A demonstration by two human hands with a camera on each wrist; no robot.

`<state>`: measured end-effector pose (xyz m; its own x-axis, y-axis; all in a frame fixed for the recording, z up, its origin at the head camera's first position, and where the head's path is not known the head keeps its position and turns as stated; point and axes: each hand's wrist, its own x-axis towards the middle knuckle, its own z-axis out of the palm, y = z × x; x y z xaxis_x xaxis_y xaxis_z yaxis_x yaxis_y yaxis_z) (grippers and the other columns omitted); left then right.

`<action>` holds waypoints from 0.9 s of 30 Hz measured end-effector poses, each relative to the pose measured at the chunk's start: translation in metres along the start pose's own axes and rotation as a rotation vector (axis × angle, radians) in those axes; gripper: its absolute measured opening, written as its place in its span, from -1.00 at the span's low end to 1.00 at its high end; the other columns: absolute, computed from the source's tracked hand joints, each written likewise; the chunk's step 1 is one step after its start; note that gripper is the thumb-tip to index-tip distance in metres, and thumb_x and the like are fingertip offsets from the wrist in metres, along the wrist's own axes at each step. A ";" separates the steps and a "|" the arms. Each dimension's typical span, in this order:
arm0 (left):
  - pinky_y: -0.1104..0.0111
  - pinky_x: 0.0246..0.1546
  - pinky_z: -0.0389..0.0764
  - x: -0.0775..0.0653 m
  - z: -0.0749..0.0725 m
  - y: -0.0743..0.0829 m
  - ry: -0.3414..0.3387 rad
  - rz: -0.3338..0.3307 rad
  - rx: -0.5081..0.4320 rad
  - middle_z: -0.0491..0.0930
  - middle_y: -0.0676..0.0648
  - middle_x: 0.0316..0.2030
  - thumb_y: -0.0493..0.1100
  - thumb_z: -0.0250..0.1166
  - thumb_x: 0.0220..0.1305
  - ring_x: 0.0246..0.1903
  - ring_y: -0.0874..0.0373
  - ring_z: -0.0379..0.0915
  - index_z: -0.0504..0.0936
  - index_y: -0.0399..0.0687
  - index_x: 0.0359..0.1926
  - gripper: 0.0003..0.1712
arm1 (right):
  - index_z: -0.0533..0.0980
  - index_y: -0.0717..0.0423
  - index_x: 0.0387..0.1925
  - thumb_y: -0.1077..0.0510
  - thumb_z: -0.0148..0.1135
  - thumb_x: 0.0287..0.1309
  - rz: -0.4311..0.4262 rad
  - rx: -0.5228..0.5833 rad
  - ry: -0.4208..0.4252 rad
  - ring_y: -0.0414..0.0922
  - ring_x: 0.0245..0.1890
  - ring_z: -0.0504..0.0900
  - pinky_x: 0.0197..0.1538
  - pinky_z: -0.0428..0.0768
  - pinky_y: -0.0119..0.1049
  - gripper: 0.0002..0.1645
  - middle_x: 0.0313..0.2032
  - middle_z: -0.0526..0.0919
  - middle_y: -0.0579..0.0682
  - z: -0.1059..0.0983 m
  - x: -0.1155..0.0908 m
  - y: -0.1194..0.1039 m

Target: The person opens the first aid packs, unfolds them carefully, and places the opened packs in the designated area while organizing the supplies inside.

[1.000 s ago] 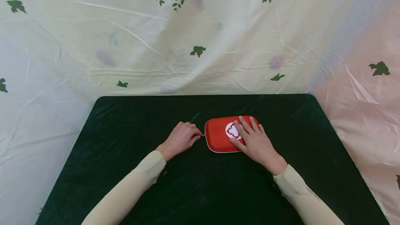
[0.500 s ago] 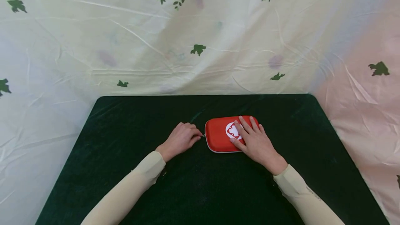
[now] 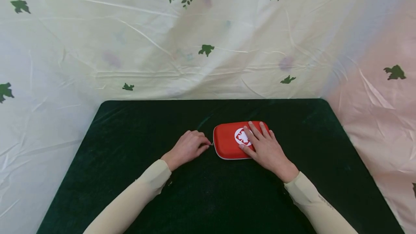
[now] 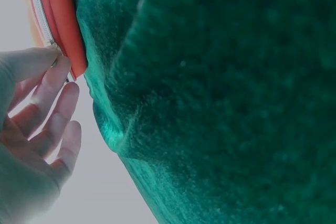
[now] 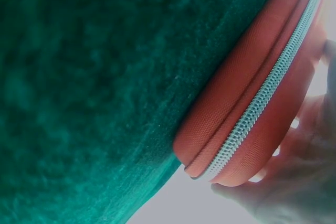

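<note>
A red zip case [image 3: 225,141] with a white round emblem and a cross in it lies flat on the table. Thumb and index finger of my left hand [image 3: 187,147] pinch the small zipper pull [image 3: 212,144] at the case's left end. The left wrist view shows this pinch on the pull [image 4: 54,51], the other fingers loosely bent. My right hand [image 3: 268,151] rests with spread, straight fingers on the right part of the lid, covering part of the emblem. From the right wrist, the zipper teeth [image 5: 252,108] look meshed along the visible side.
Dark green cloth covers the table [image 3: 208,198]. Behind it and at both sides hangs a pale curtain [image 3: 208,75] with printed leaves and green bird shapes.
My left hand has shifted slightly toward me along the case's left end, still pinching the zipper pull. The right hand stays on the lid, and the case keeps its place.
</note>
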<state>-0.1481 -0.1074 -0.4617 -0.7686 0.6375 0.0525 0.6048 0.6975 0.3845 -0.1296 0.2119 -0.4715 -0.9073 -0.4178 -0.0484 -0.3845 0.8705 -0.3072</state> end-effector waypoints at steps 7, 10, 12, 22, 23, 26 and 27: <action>0.28 -0.06 0.55 -0.004 0.002 0.004 0.001 0.009 0.014 0.71 0.07 -0.13 -0.09 0.41 0.36 -0.17 0.24 0.58 0.77 0.07 -0.02 -0.79 | 0.09 -0.04 0.64 -0.42 0.04 0.41 -0.007 0.003 0.009 0.33 0.59 -0.17 0.48 -0.05 0.44 -0.01 0.64 -0.04 0.09 0.002 -0.001 0.000; 0.27 -0.06 0.56 -0.006 0.003 0.006 -0.002 0.016 0.022 0.71 0.07 -0.12 -0.08 0.41 0.36 -0.17 0.23 0.59 0.77 0.07 -0.01 -0.79 | 0.09 -0.04 0.64 -0.43 0.04 0.41 -0.009 0.003 0.011 0.33 0.59 -0.17 0.48 -0.05 0.44 -0.01 0.64 -0.04 0.09 0.002 -0.002 0.000; 0.28 -0.07 0.56 -0.006 0.003 0.007 -0.002 0.019 0.028 0.71 0.08 -0.12 -0.08 0.40 0.37 -0.17 0.23 0.59 0.77 0.08 -0.01 -0.79 | 0.09 -0.04 0.64 -0.43 0.03 0.41 -0.011 0.000 0.012 0.33 0.59 -0.17 0.48 -0.05 0.44 -0.01 0.64 -0.04 0.10 0.002 -0.002 0.001; 0.27 -0.03 0.66 -0.007 -0.002 0.010 -0.054 0.023 -0.001 0.74 0.05 -0.07 -0.10 0.35 0.43 -0.16 0.25 0.65 0.76 0.05 0.05 -0.76 | 0.12 -0.01 0.62 -0.40 0.06 0.42 0.004 -0.019 0.024 0.35 0.58 -0.15 0.47 -0.04 0.44 -0.03 0.63 -0.01 0.12 0.000 0.002 -0.001; 0.27 -0.04 0.67 -0.007 -0.002 0.011 -0.061 0.022 -0.007 0.74 0.04 -0.07 -0.10 0.34 0.43 -0.16 0.25 0.65 0.76 0.04 0.06 -0.76 | 0.12 0.00 0.62 -0.39 0.07 0.42 0.005 -0.025 0.026 0.35 0.58 -0.14 0.47 -0.03 0.44 -0.03 0.63 -0.01 0.12 0.000 0.002 -0.002; 0.32 -0.10 0.67 -0.009 -0.001 0.013 -0.079 0.020 -0.030 0.75 0.03 -0.07 -0.10 0.33 0.44 -0.19 0.27 0.65 0.75 0.02 0.07 -0.75 | 0.13 0.01 0.62 -0.38 0.08 0.42 0.006 -0.043 0.029 0.36 0.57 -0.12 0.47 -0.01 0.44 -0.04 0.63 0.01 0.13 0.001 0.001 -0.003; 0.34 -0.12 0.67 -0.010 0.000 0.013 -0.082 0.020 -0.036 0.75 0.04 -0.08 -0.10 0.33 0.44 -0.21 0.29 0.65 0.75 0.01 0.07 -0.75 | 0.13 0.01 0.62 -0.38 0.08 0.42 0.007 -0.049 0.030 0.36 0.57 -0.11 0.46 0.01 0.44 -0.04 0.63 0.02 0.13 0.001 0.001 -0.004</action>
<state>-0.1325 -0.1044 -0.4569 -0.7360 0.6768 -0.0146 0.6106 0.6731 0.4173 -0.1291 0.2078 -0.4715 -0.9143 -0.4046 -0.0214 -0.3857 0.8853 -0.2597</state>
